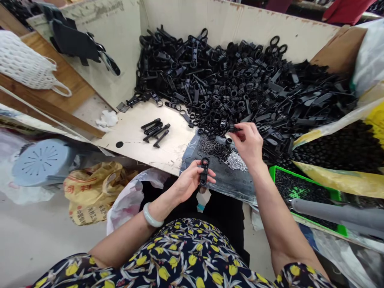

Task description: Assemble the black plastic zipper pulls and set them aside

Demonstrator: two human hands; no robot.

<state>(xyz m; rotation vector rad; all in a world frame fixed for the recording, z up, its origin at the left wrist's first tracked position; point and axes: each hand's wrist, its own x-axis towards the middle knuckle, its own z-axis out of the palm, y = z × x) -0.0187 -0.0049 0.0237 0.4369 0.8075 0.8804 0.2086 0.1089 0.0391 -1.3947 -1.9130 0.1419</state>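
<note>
My left hand (pixel 190 180) is closed on a long black plastic part (pixel 204 172) with a ring at its upper end, held over the near edge of the dark mat (pixel 240 184). Over the front of the big heap of black parts (pixel 222 84), my right hand (pixel 249 145) pinches a small dark piece (pixel 235 129). Small black pieces (pixel 211 147) and silvery pins (pixel 236 161) lie on the mat between my hands. Several joined black parts (pixel 156 131) rest on the pale board to the left.
A green tray (pixel 303 188) of tiny black pieces sits at right, beside a yellow-edged bag (pixel 339 176) and a grey tube (pixel 333 211). Pale walls (pixel 234 20) enclose the heap. A blue stool (pixel 42 162) and yellow sack (pixel 90 192) stand at left.
</note>
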